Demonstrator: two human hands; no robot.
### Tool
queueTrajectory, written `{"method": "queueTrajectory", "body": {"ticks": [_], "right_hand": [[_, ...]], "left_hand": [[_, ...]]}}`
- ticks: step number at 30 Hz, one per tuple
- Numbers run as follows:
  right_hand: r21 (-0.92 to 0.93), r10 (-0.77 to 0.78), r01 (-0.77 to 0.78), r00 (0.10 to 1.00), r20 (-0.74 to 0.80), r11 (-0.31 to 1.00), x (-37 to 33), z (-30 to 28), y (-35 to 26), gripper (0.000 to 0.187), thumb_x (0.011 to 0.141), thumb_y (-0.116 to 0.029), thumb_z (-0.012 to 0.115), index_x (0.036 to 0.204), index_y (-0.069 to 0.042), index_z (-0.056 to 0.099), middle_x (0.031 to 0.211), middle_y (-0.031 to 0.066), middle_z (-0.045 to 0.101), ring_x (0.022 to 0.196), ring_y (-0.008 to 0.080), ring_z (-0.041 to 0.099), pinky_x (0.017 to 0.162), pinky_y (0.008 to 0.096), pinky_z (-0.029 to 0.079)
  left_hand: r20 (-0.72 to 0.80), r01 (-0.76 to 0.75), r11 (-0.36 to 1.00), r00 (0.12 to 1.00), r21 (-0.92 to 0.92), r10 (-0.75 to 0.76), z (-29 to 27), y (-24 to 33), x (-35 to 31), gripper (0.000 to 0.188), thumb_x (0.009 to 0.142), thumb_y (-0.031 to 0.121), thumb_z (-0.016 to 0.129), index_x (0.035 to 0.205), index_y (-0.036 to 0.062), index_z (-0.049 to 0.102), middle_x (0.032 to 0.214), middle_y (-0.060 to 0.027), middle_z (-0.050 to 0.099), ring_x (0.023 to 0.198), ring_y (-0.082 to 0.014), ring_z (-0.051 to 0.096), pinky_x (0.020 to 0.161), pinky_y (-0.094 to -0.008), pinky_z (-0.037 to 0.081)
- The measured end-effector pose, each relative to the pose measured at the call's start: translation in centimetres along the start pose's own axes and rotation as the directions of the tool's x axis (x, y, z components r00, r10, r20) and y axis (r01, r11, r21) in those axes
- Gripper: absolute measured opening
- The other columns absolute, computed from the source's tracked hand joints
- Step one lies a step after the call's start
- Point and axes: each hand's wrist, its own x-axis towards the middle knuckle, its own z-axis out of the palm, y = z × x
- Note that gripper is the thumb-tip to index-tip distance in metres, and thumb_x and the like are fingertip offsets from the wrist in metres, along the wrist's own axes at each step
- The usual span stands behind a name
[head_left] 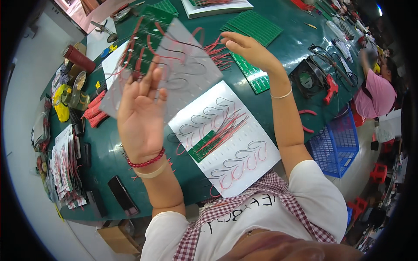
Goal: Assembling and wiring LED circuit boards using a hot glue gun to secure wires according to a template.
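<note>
Left hand [143, 104] and right hand [251, 50] raised over a green table [298, 21].
On my remote feed the wiring looks partway: a white sheet [244, 137] before me carries a circuit board [199, 149] and red-and-black wires [223, 134]; stacked boards [256, 26] seem left to do. The right hand is spread, apparently empty; the left meets a motion-blurred wired panel [197, 78], its grip impossible to tell.

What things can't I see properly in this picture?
All in the head view:
- How the left hand touches the raised sheet: motion blur hides it.
- White stack: cut off by the top edge.
- What the pink-shirted person is doing: too small.
</note>
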Motion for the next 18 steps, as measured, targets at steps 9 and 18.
{"method": "queueTrajectory", "body": {"ticks": [9,18], "right_hand": [[0.574,-0.081,-0.141,0.935,0.344,0.806,-0.8,1.6,-2.4,0.051,0.097,-0.044,0.044,0.125,-0.003,0.051,0.093,-0.0015,0.056,0.081,0.0061,0.054,0.073,0.0233,0.047],[0.629,-0.326,-0.059,0.815,0.479,0.775,0.0,2.9,2.1,0.057,0.093,-0.030,0.055,0.137,0.001,0.038,0.136,0.0102,0.044,0.118,0.0182,0.048,0.095,0.0328,0.045]], "left_hand": [[0.009,0.119,0.991,0.993,-0.059,-0.119,0.6,-1.0,0.4,0.035,0.092,0.017,0.049,0.125,0.0079,0.046,0.134,-0.0160,0.048,0.114,-0.0189,0.052,0.088,-0.0320,0.044],[0.103,0.113,0.962,0.991,-0.247,-0.090,-1.4,-1.6,0.9,0.044,0.094,0.017,0.046,0.134,-0.0008,0.038,0.141,-0.0171,0.040,0.116,-0.0194,0.052,0.088,-0.0320,0.046]]}}
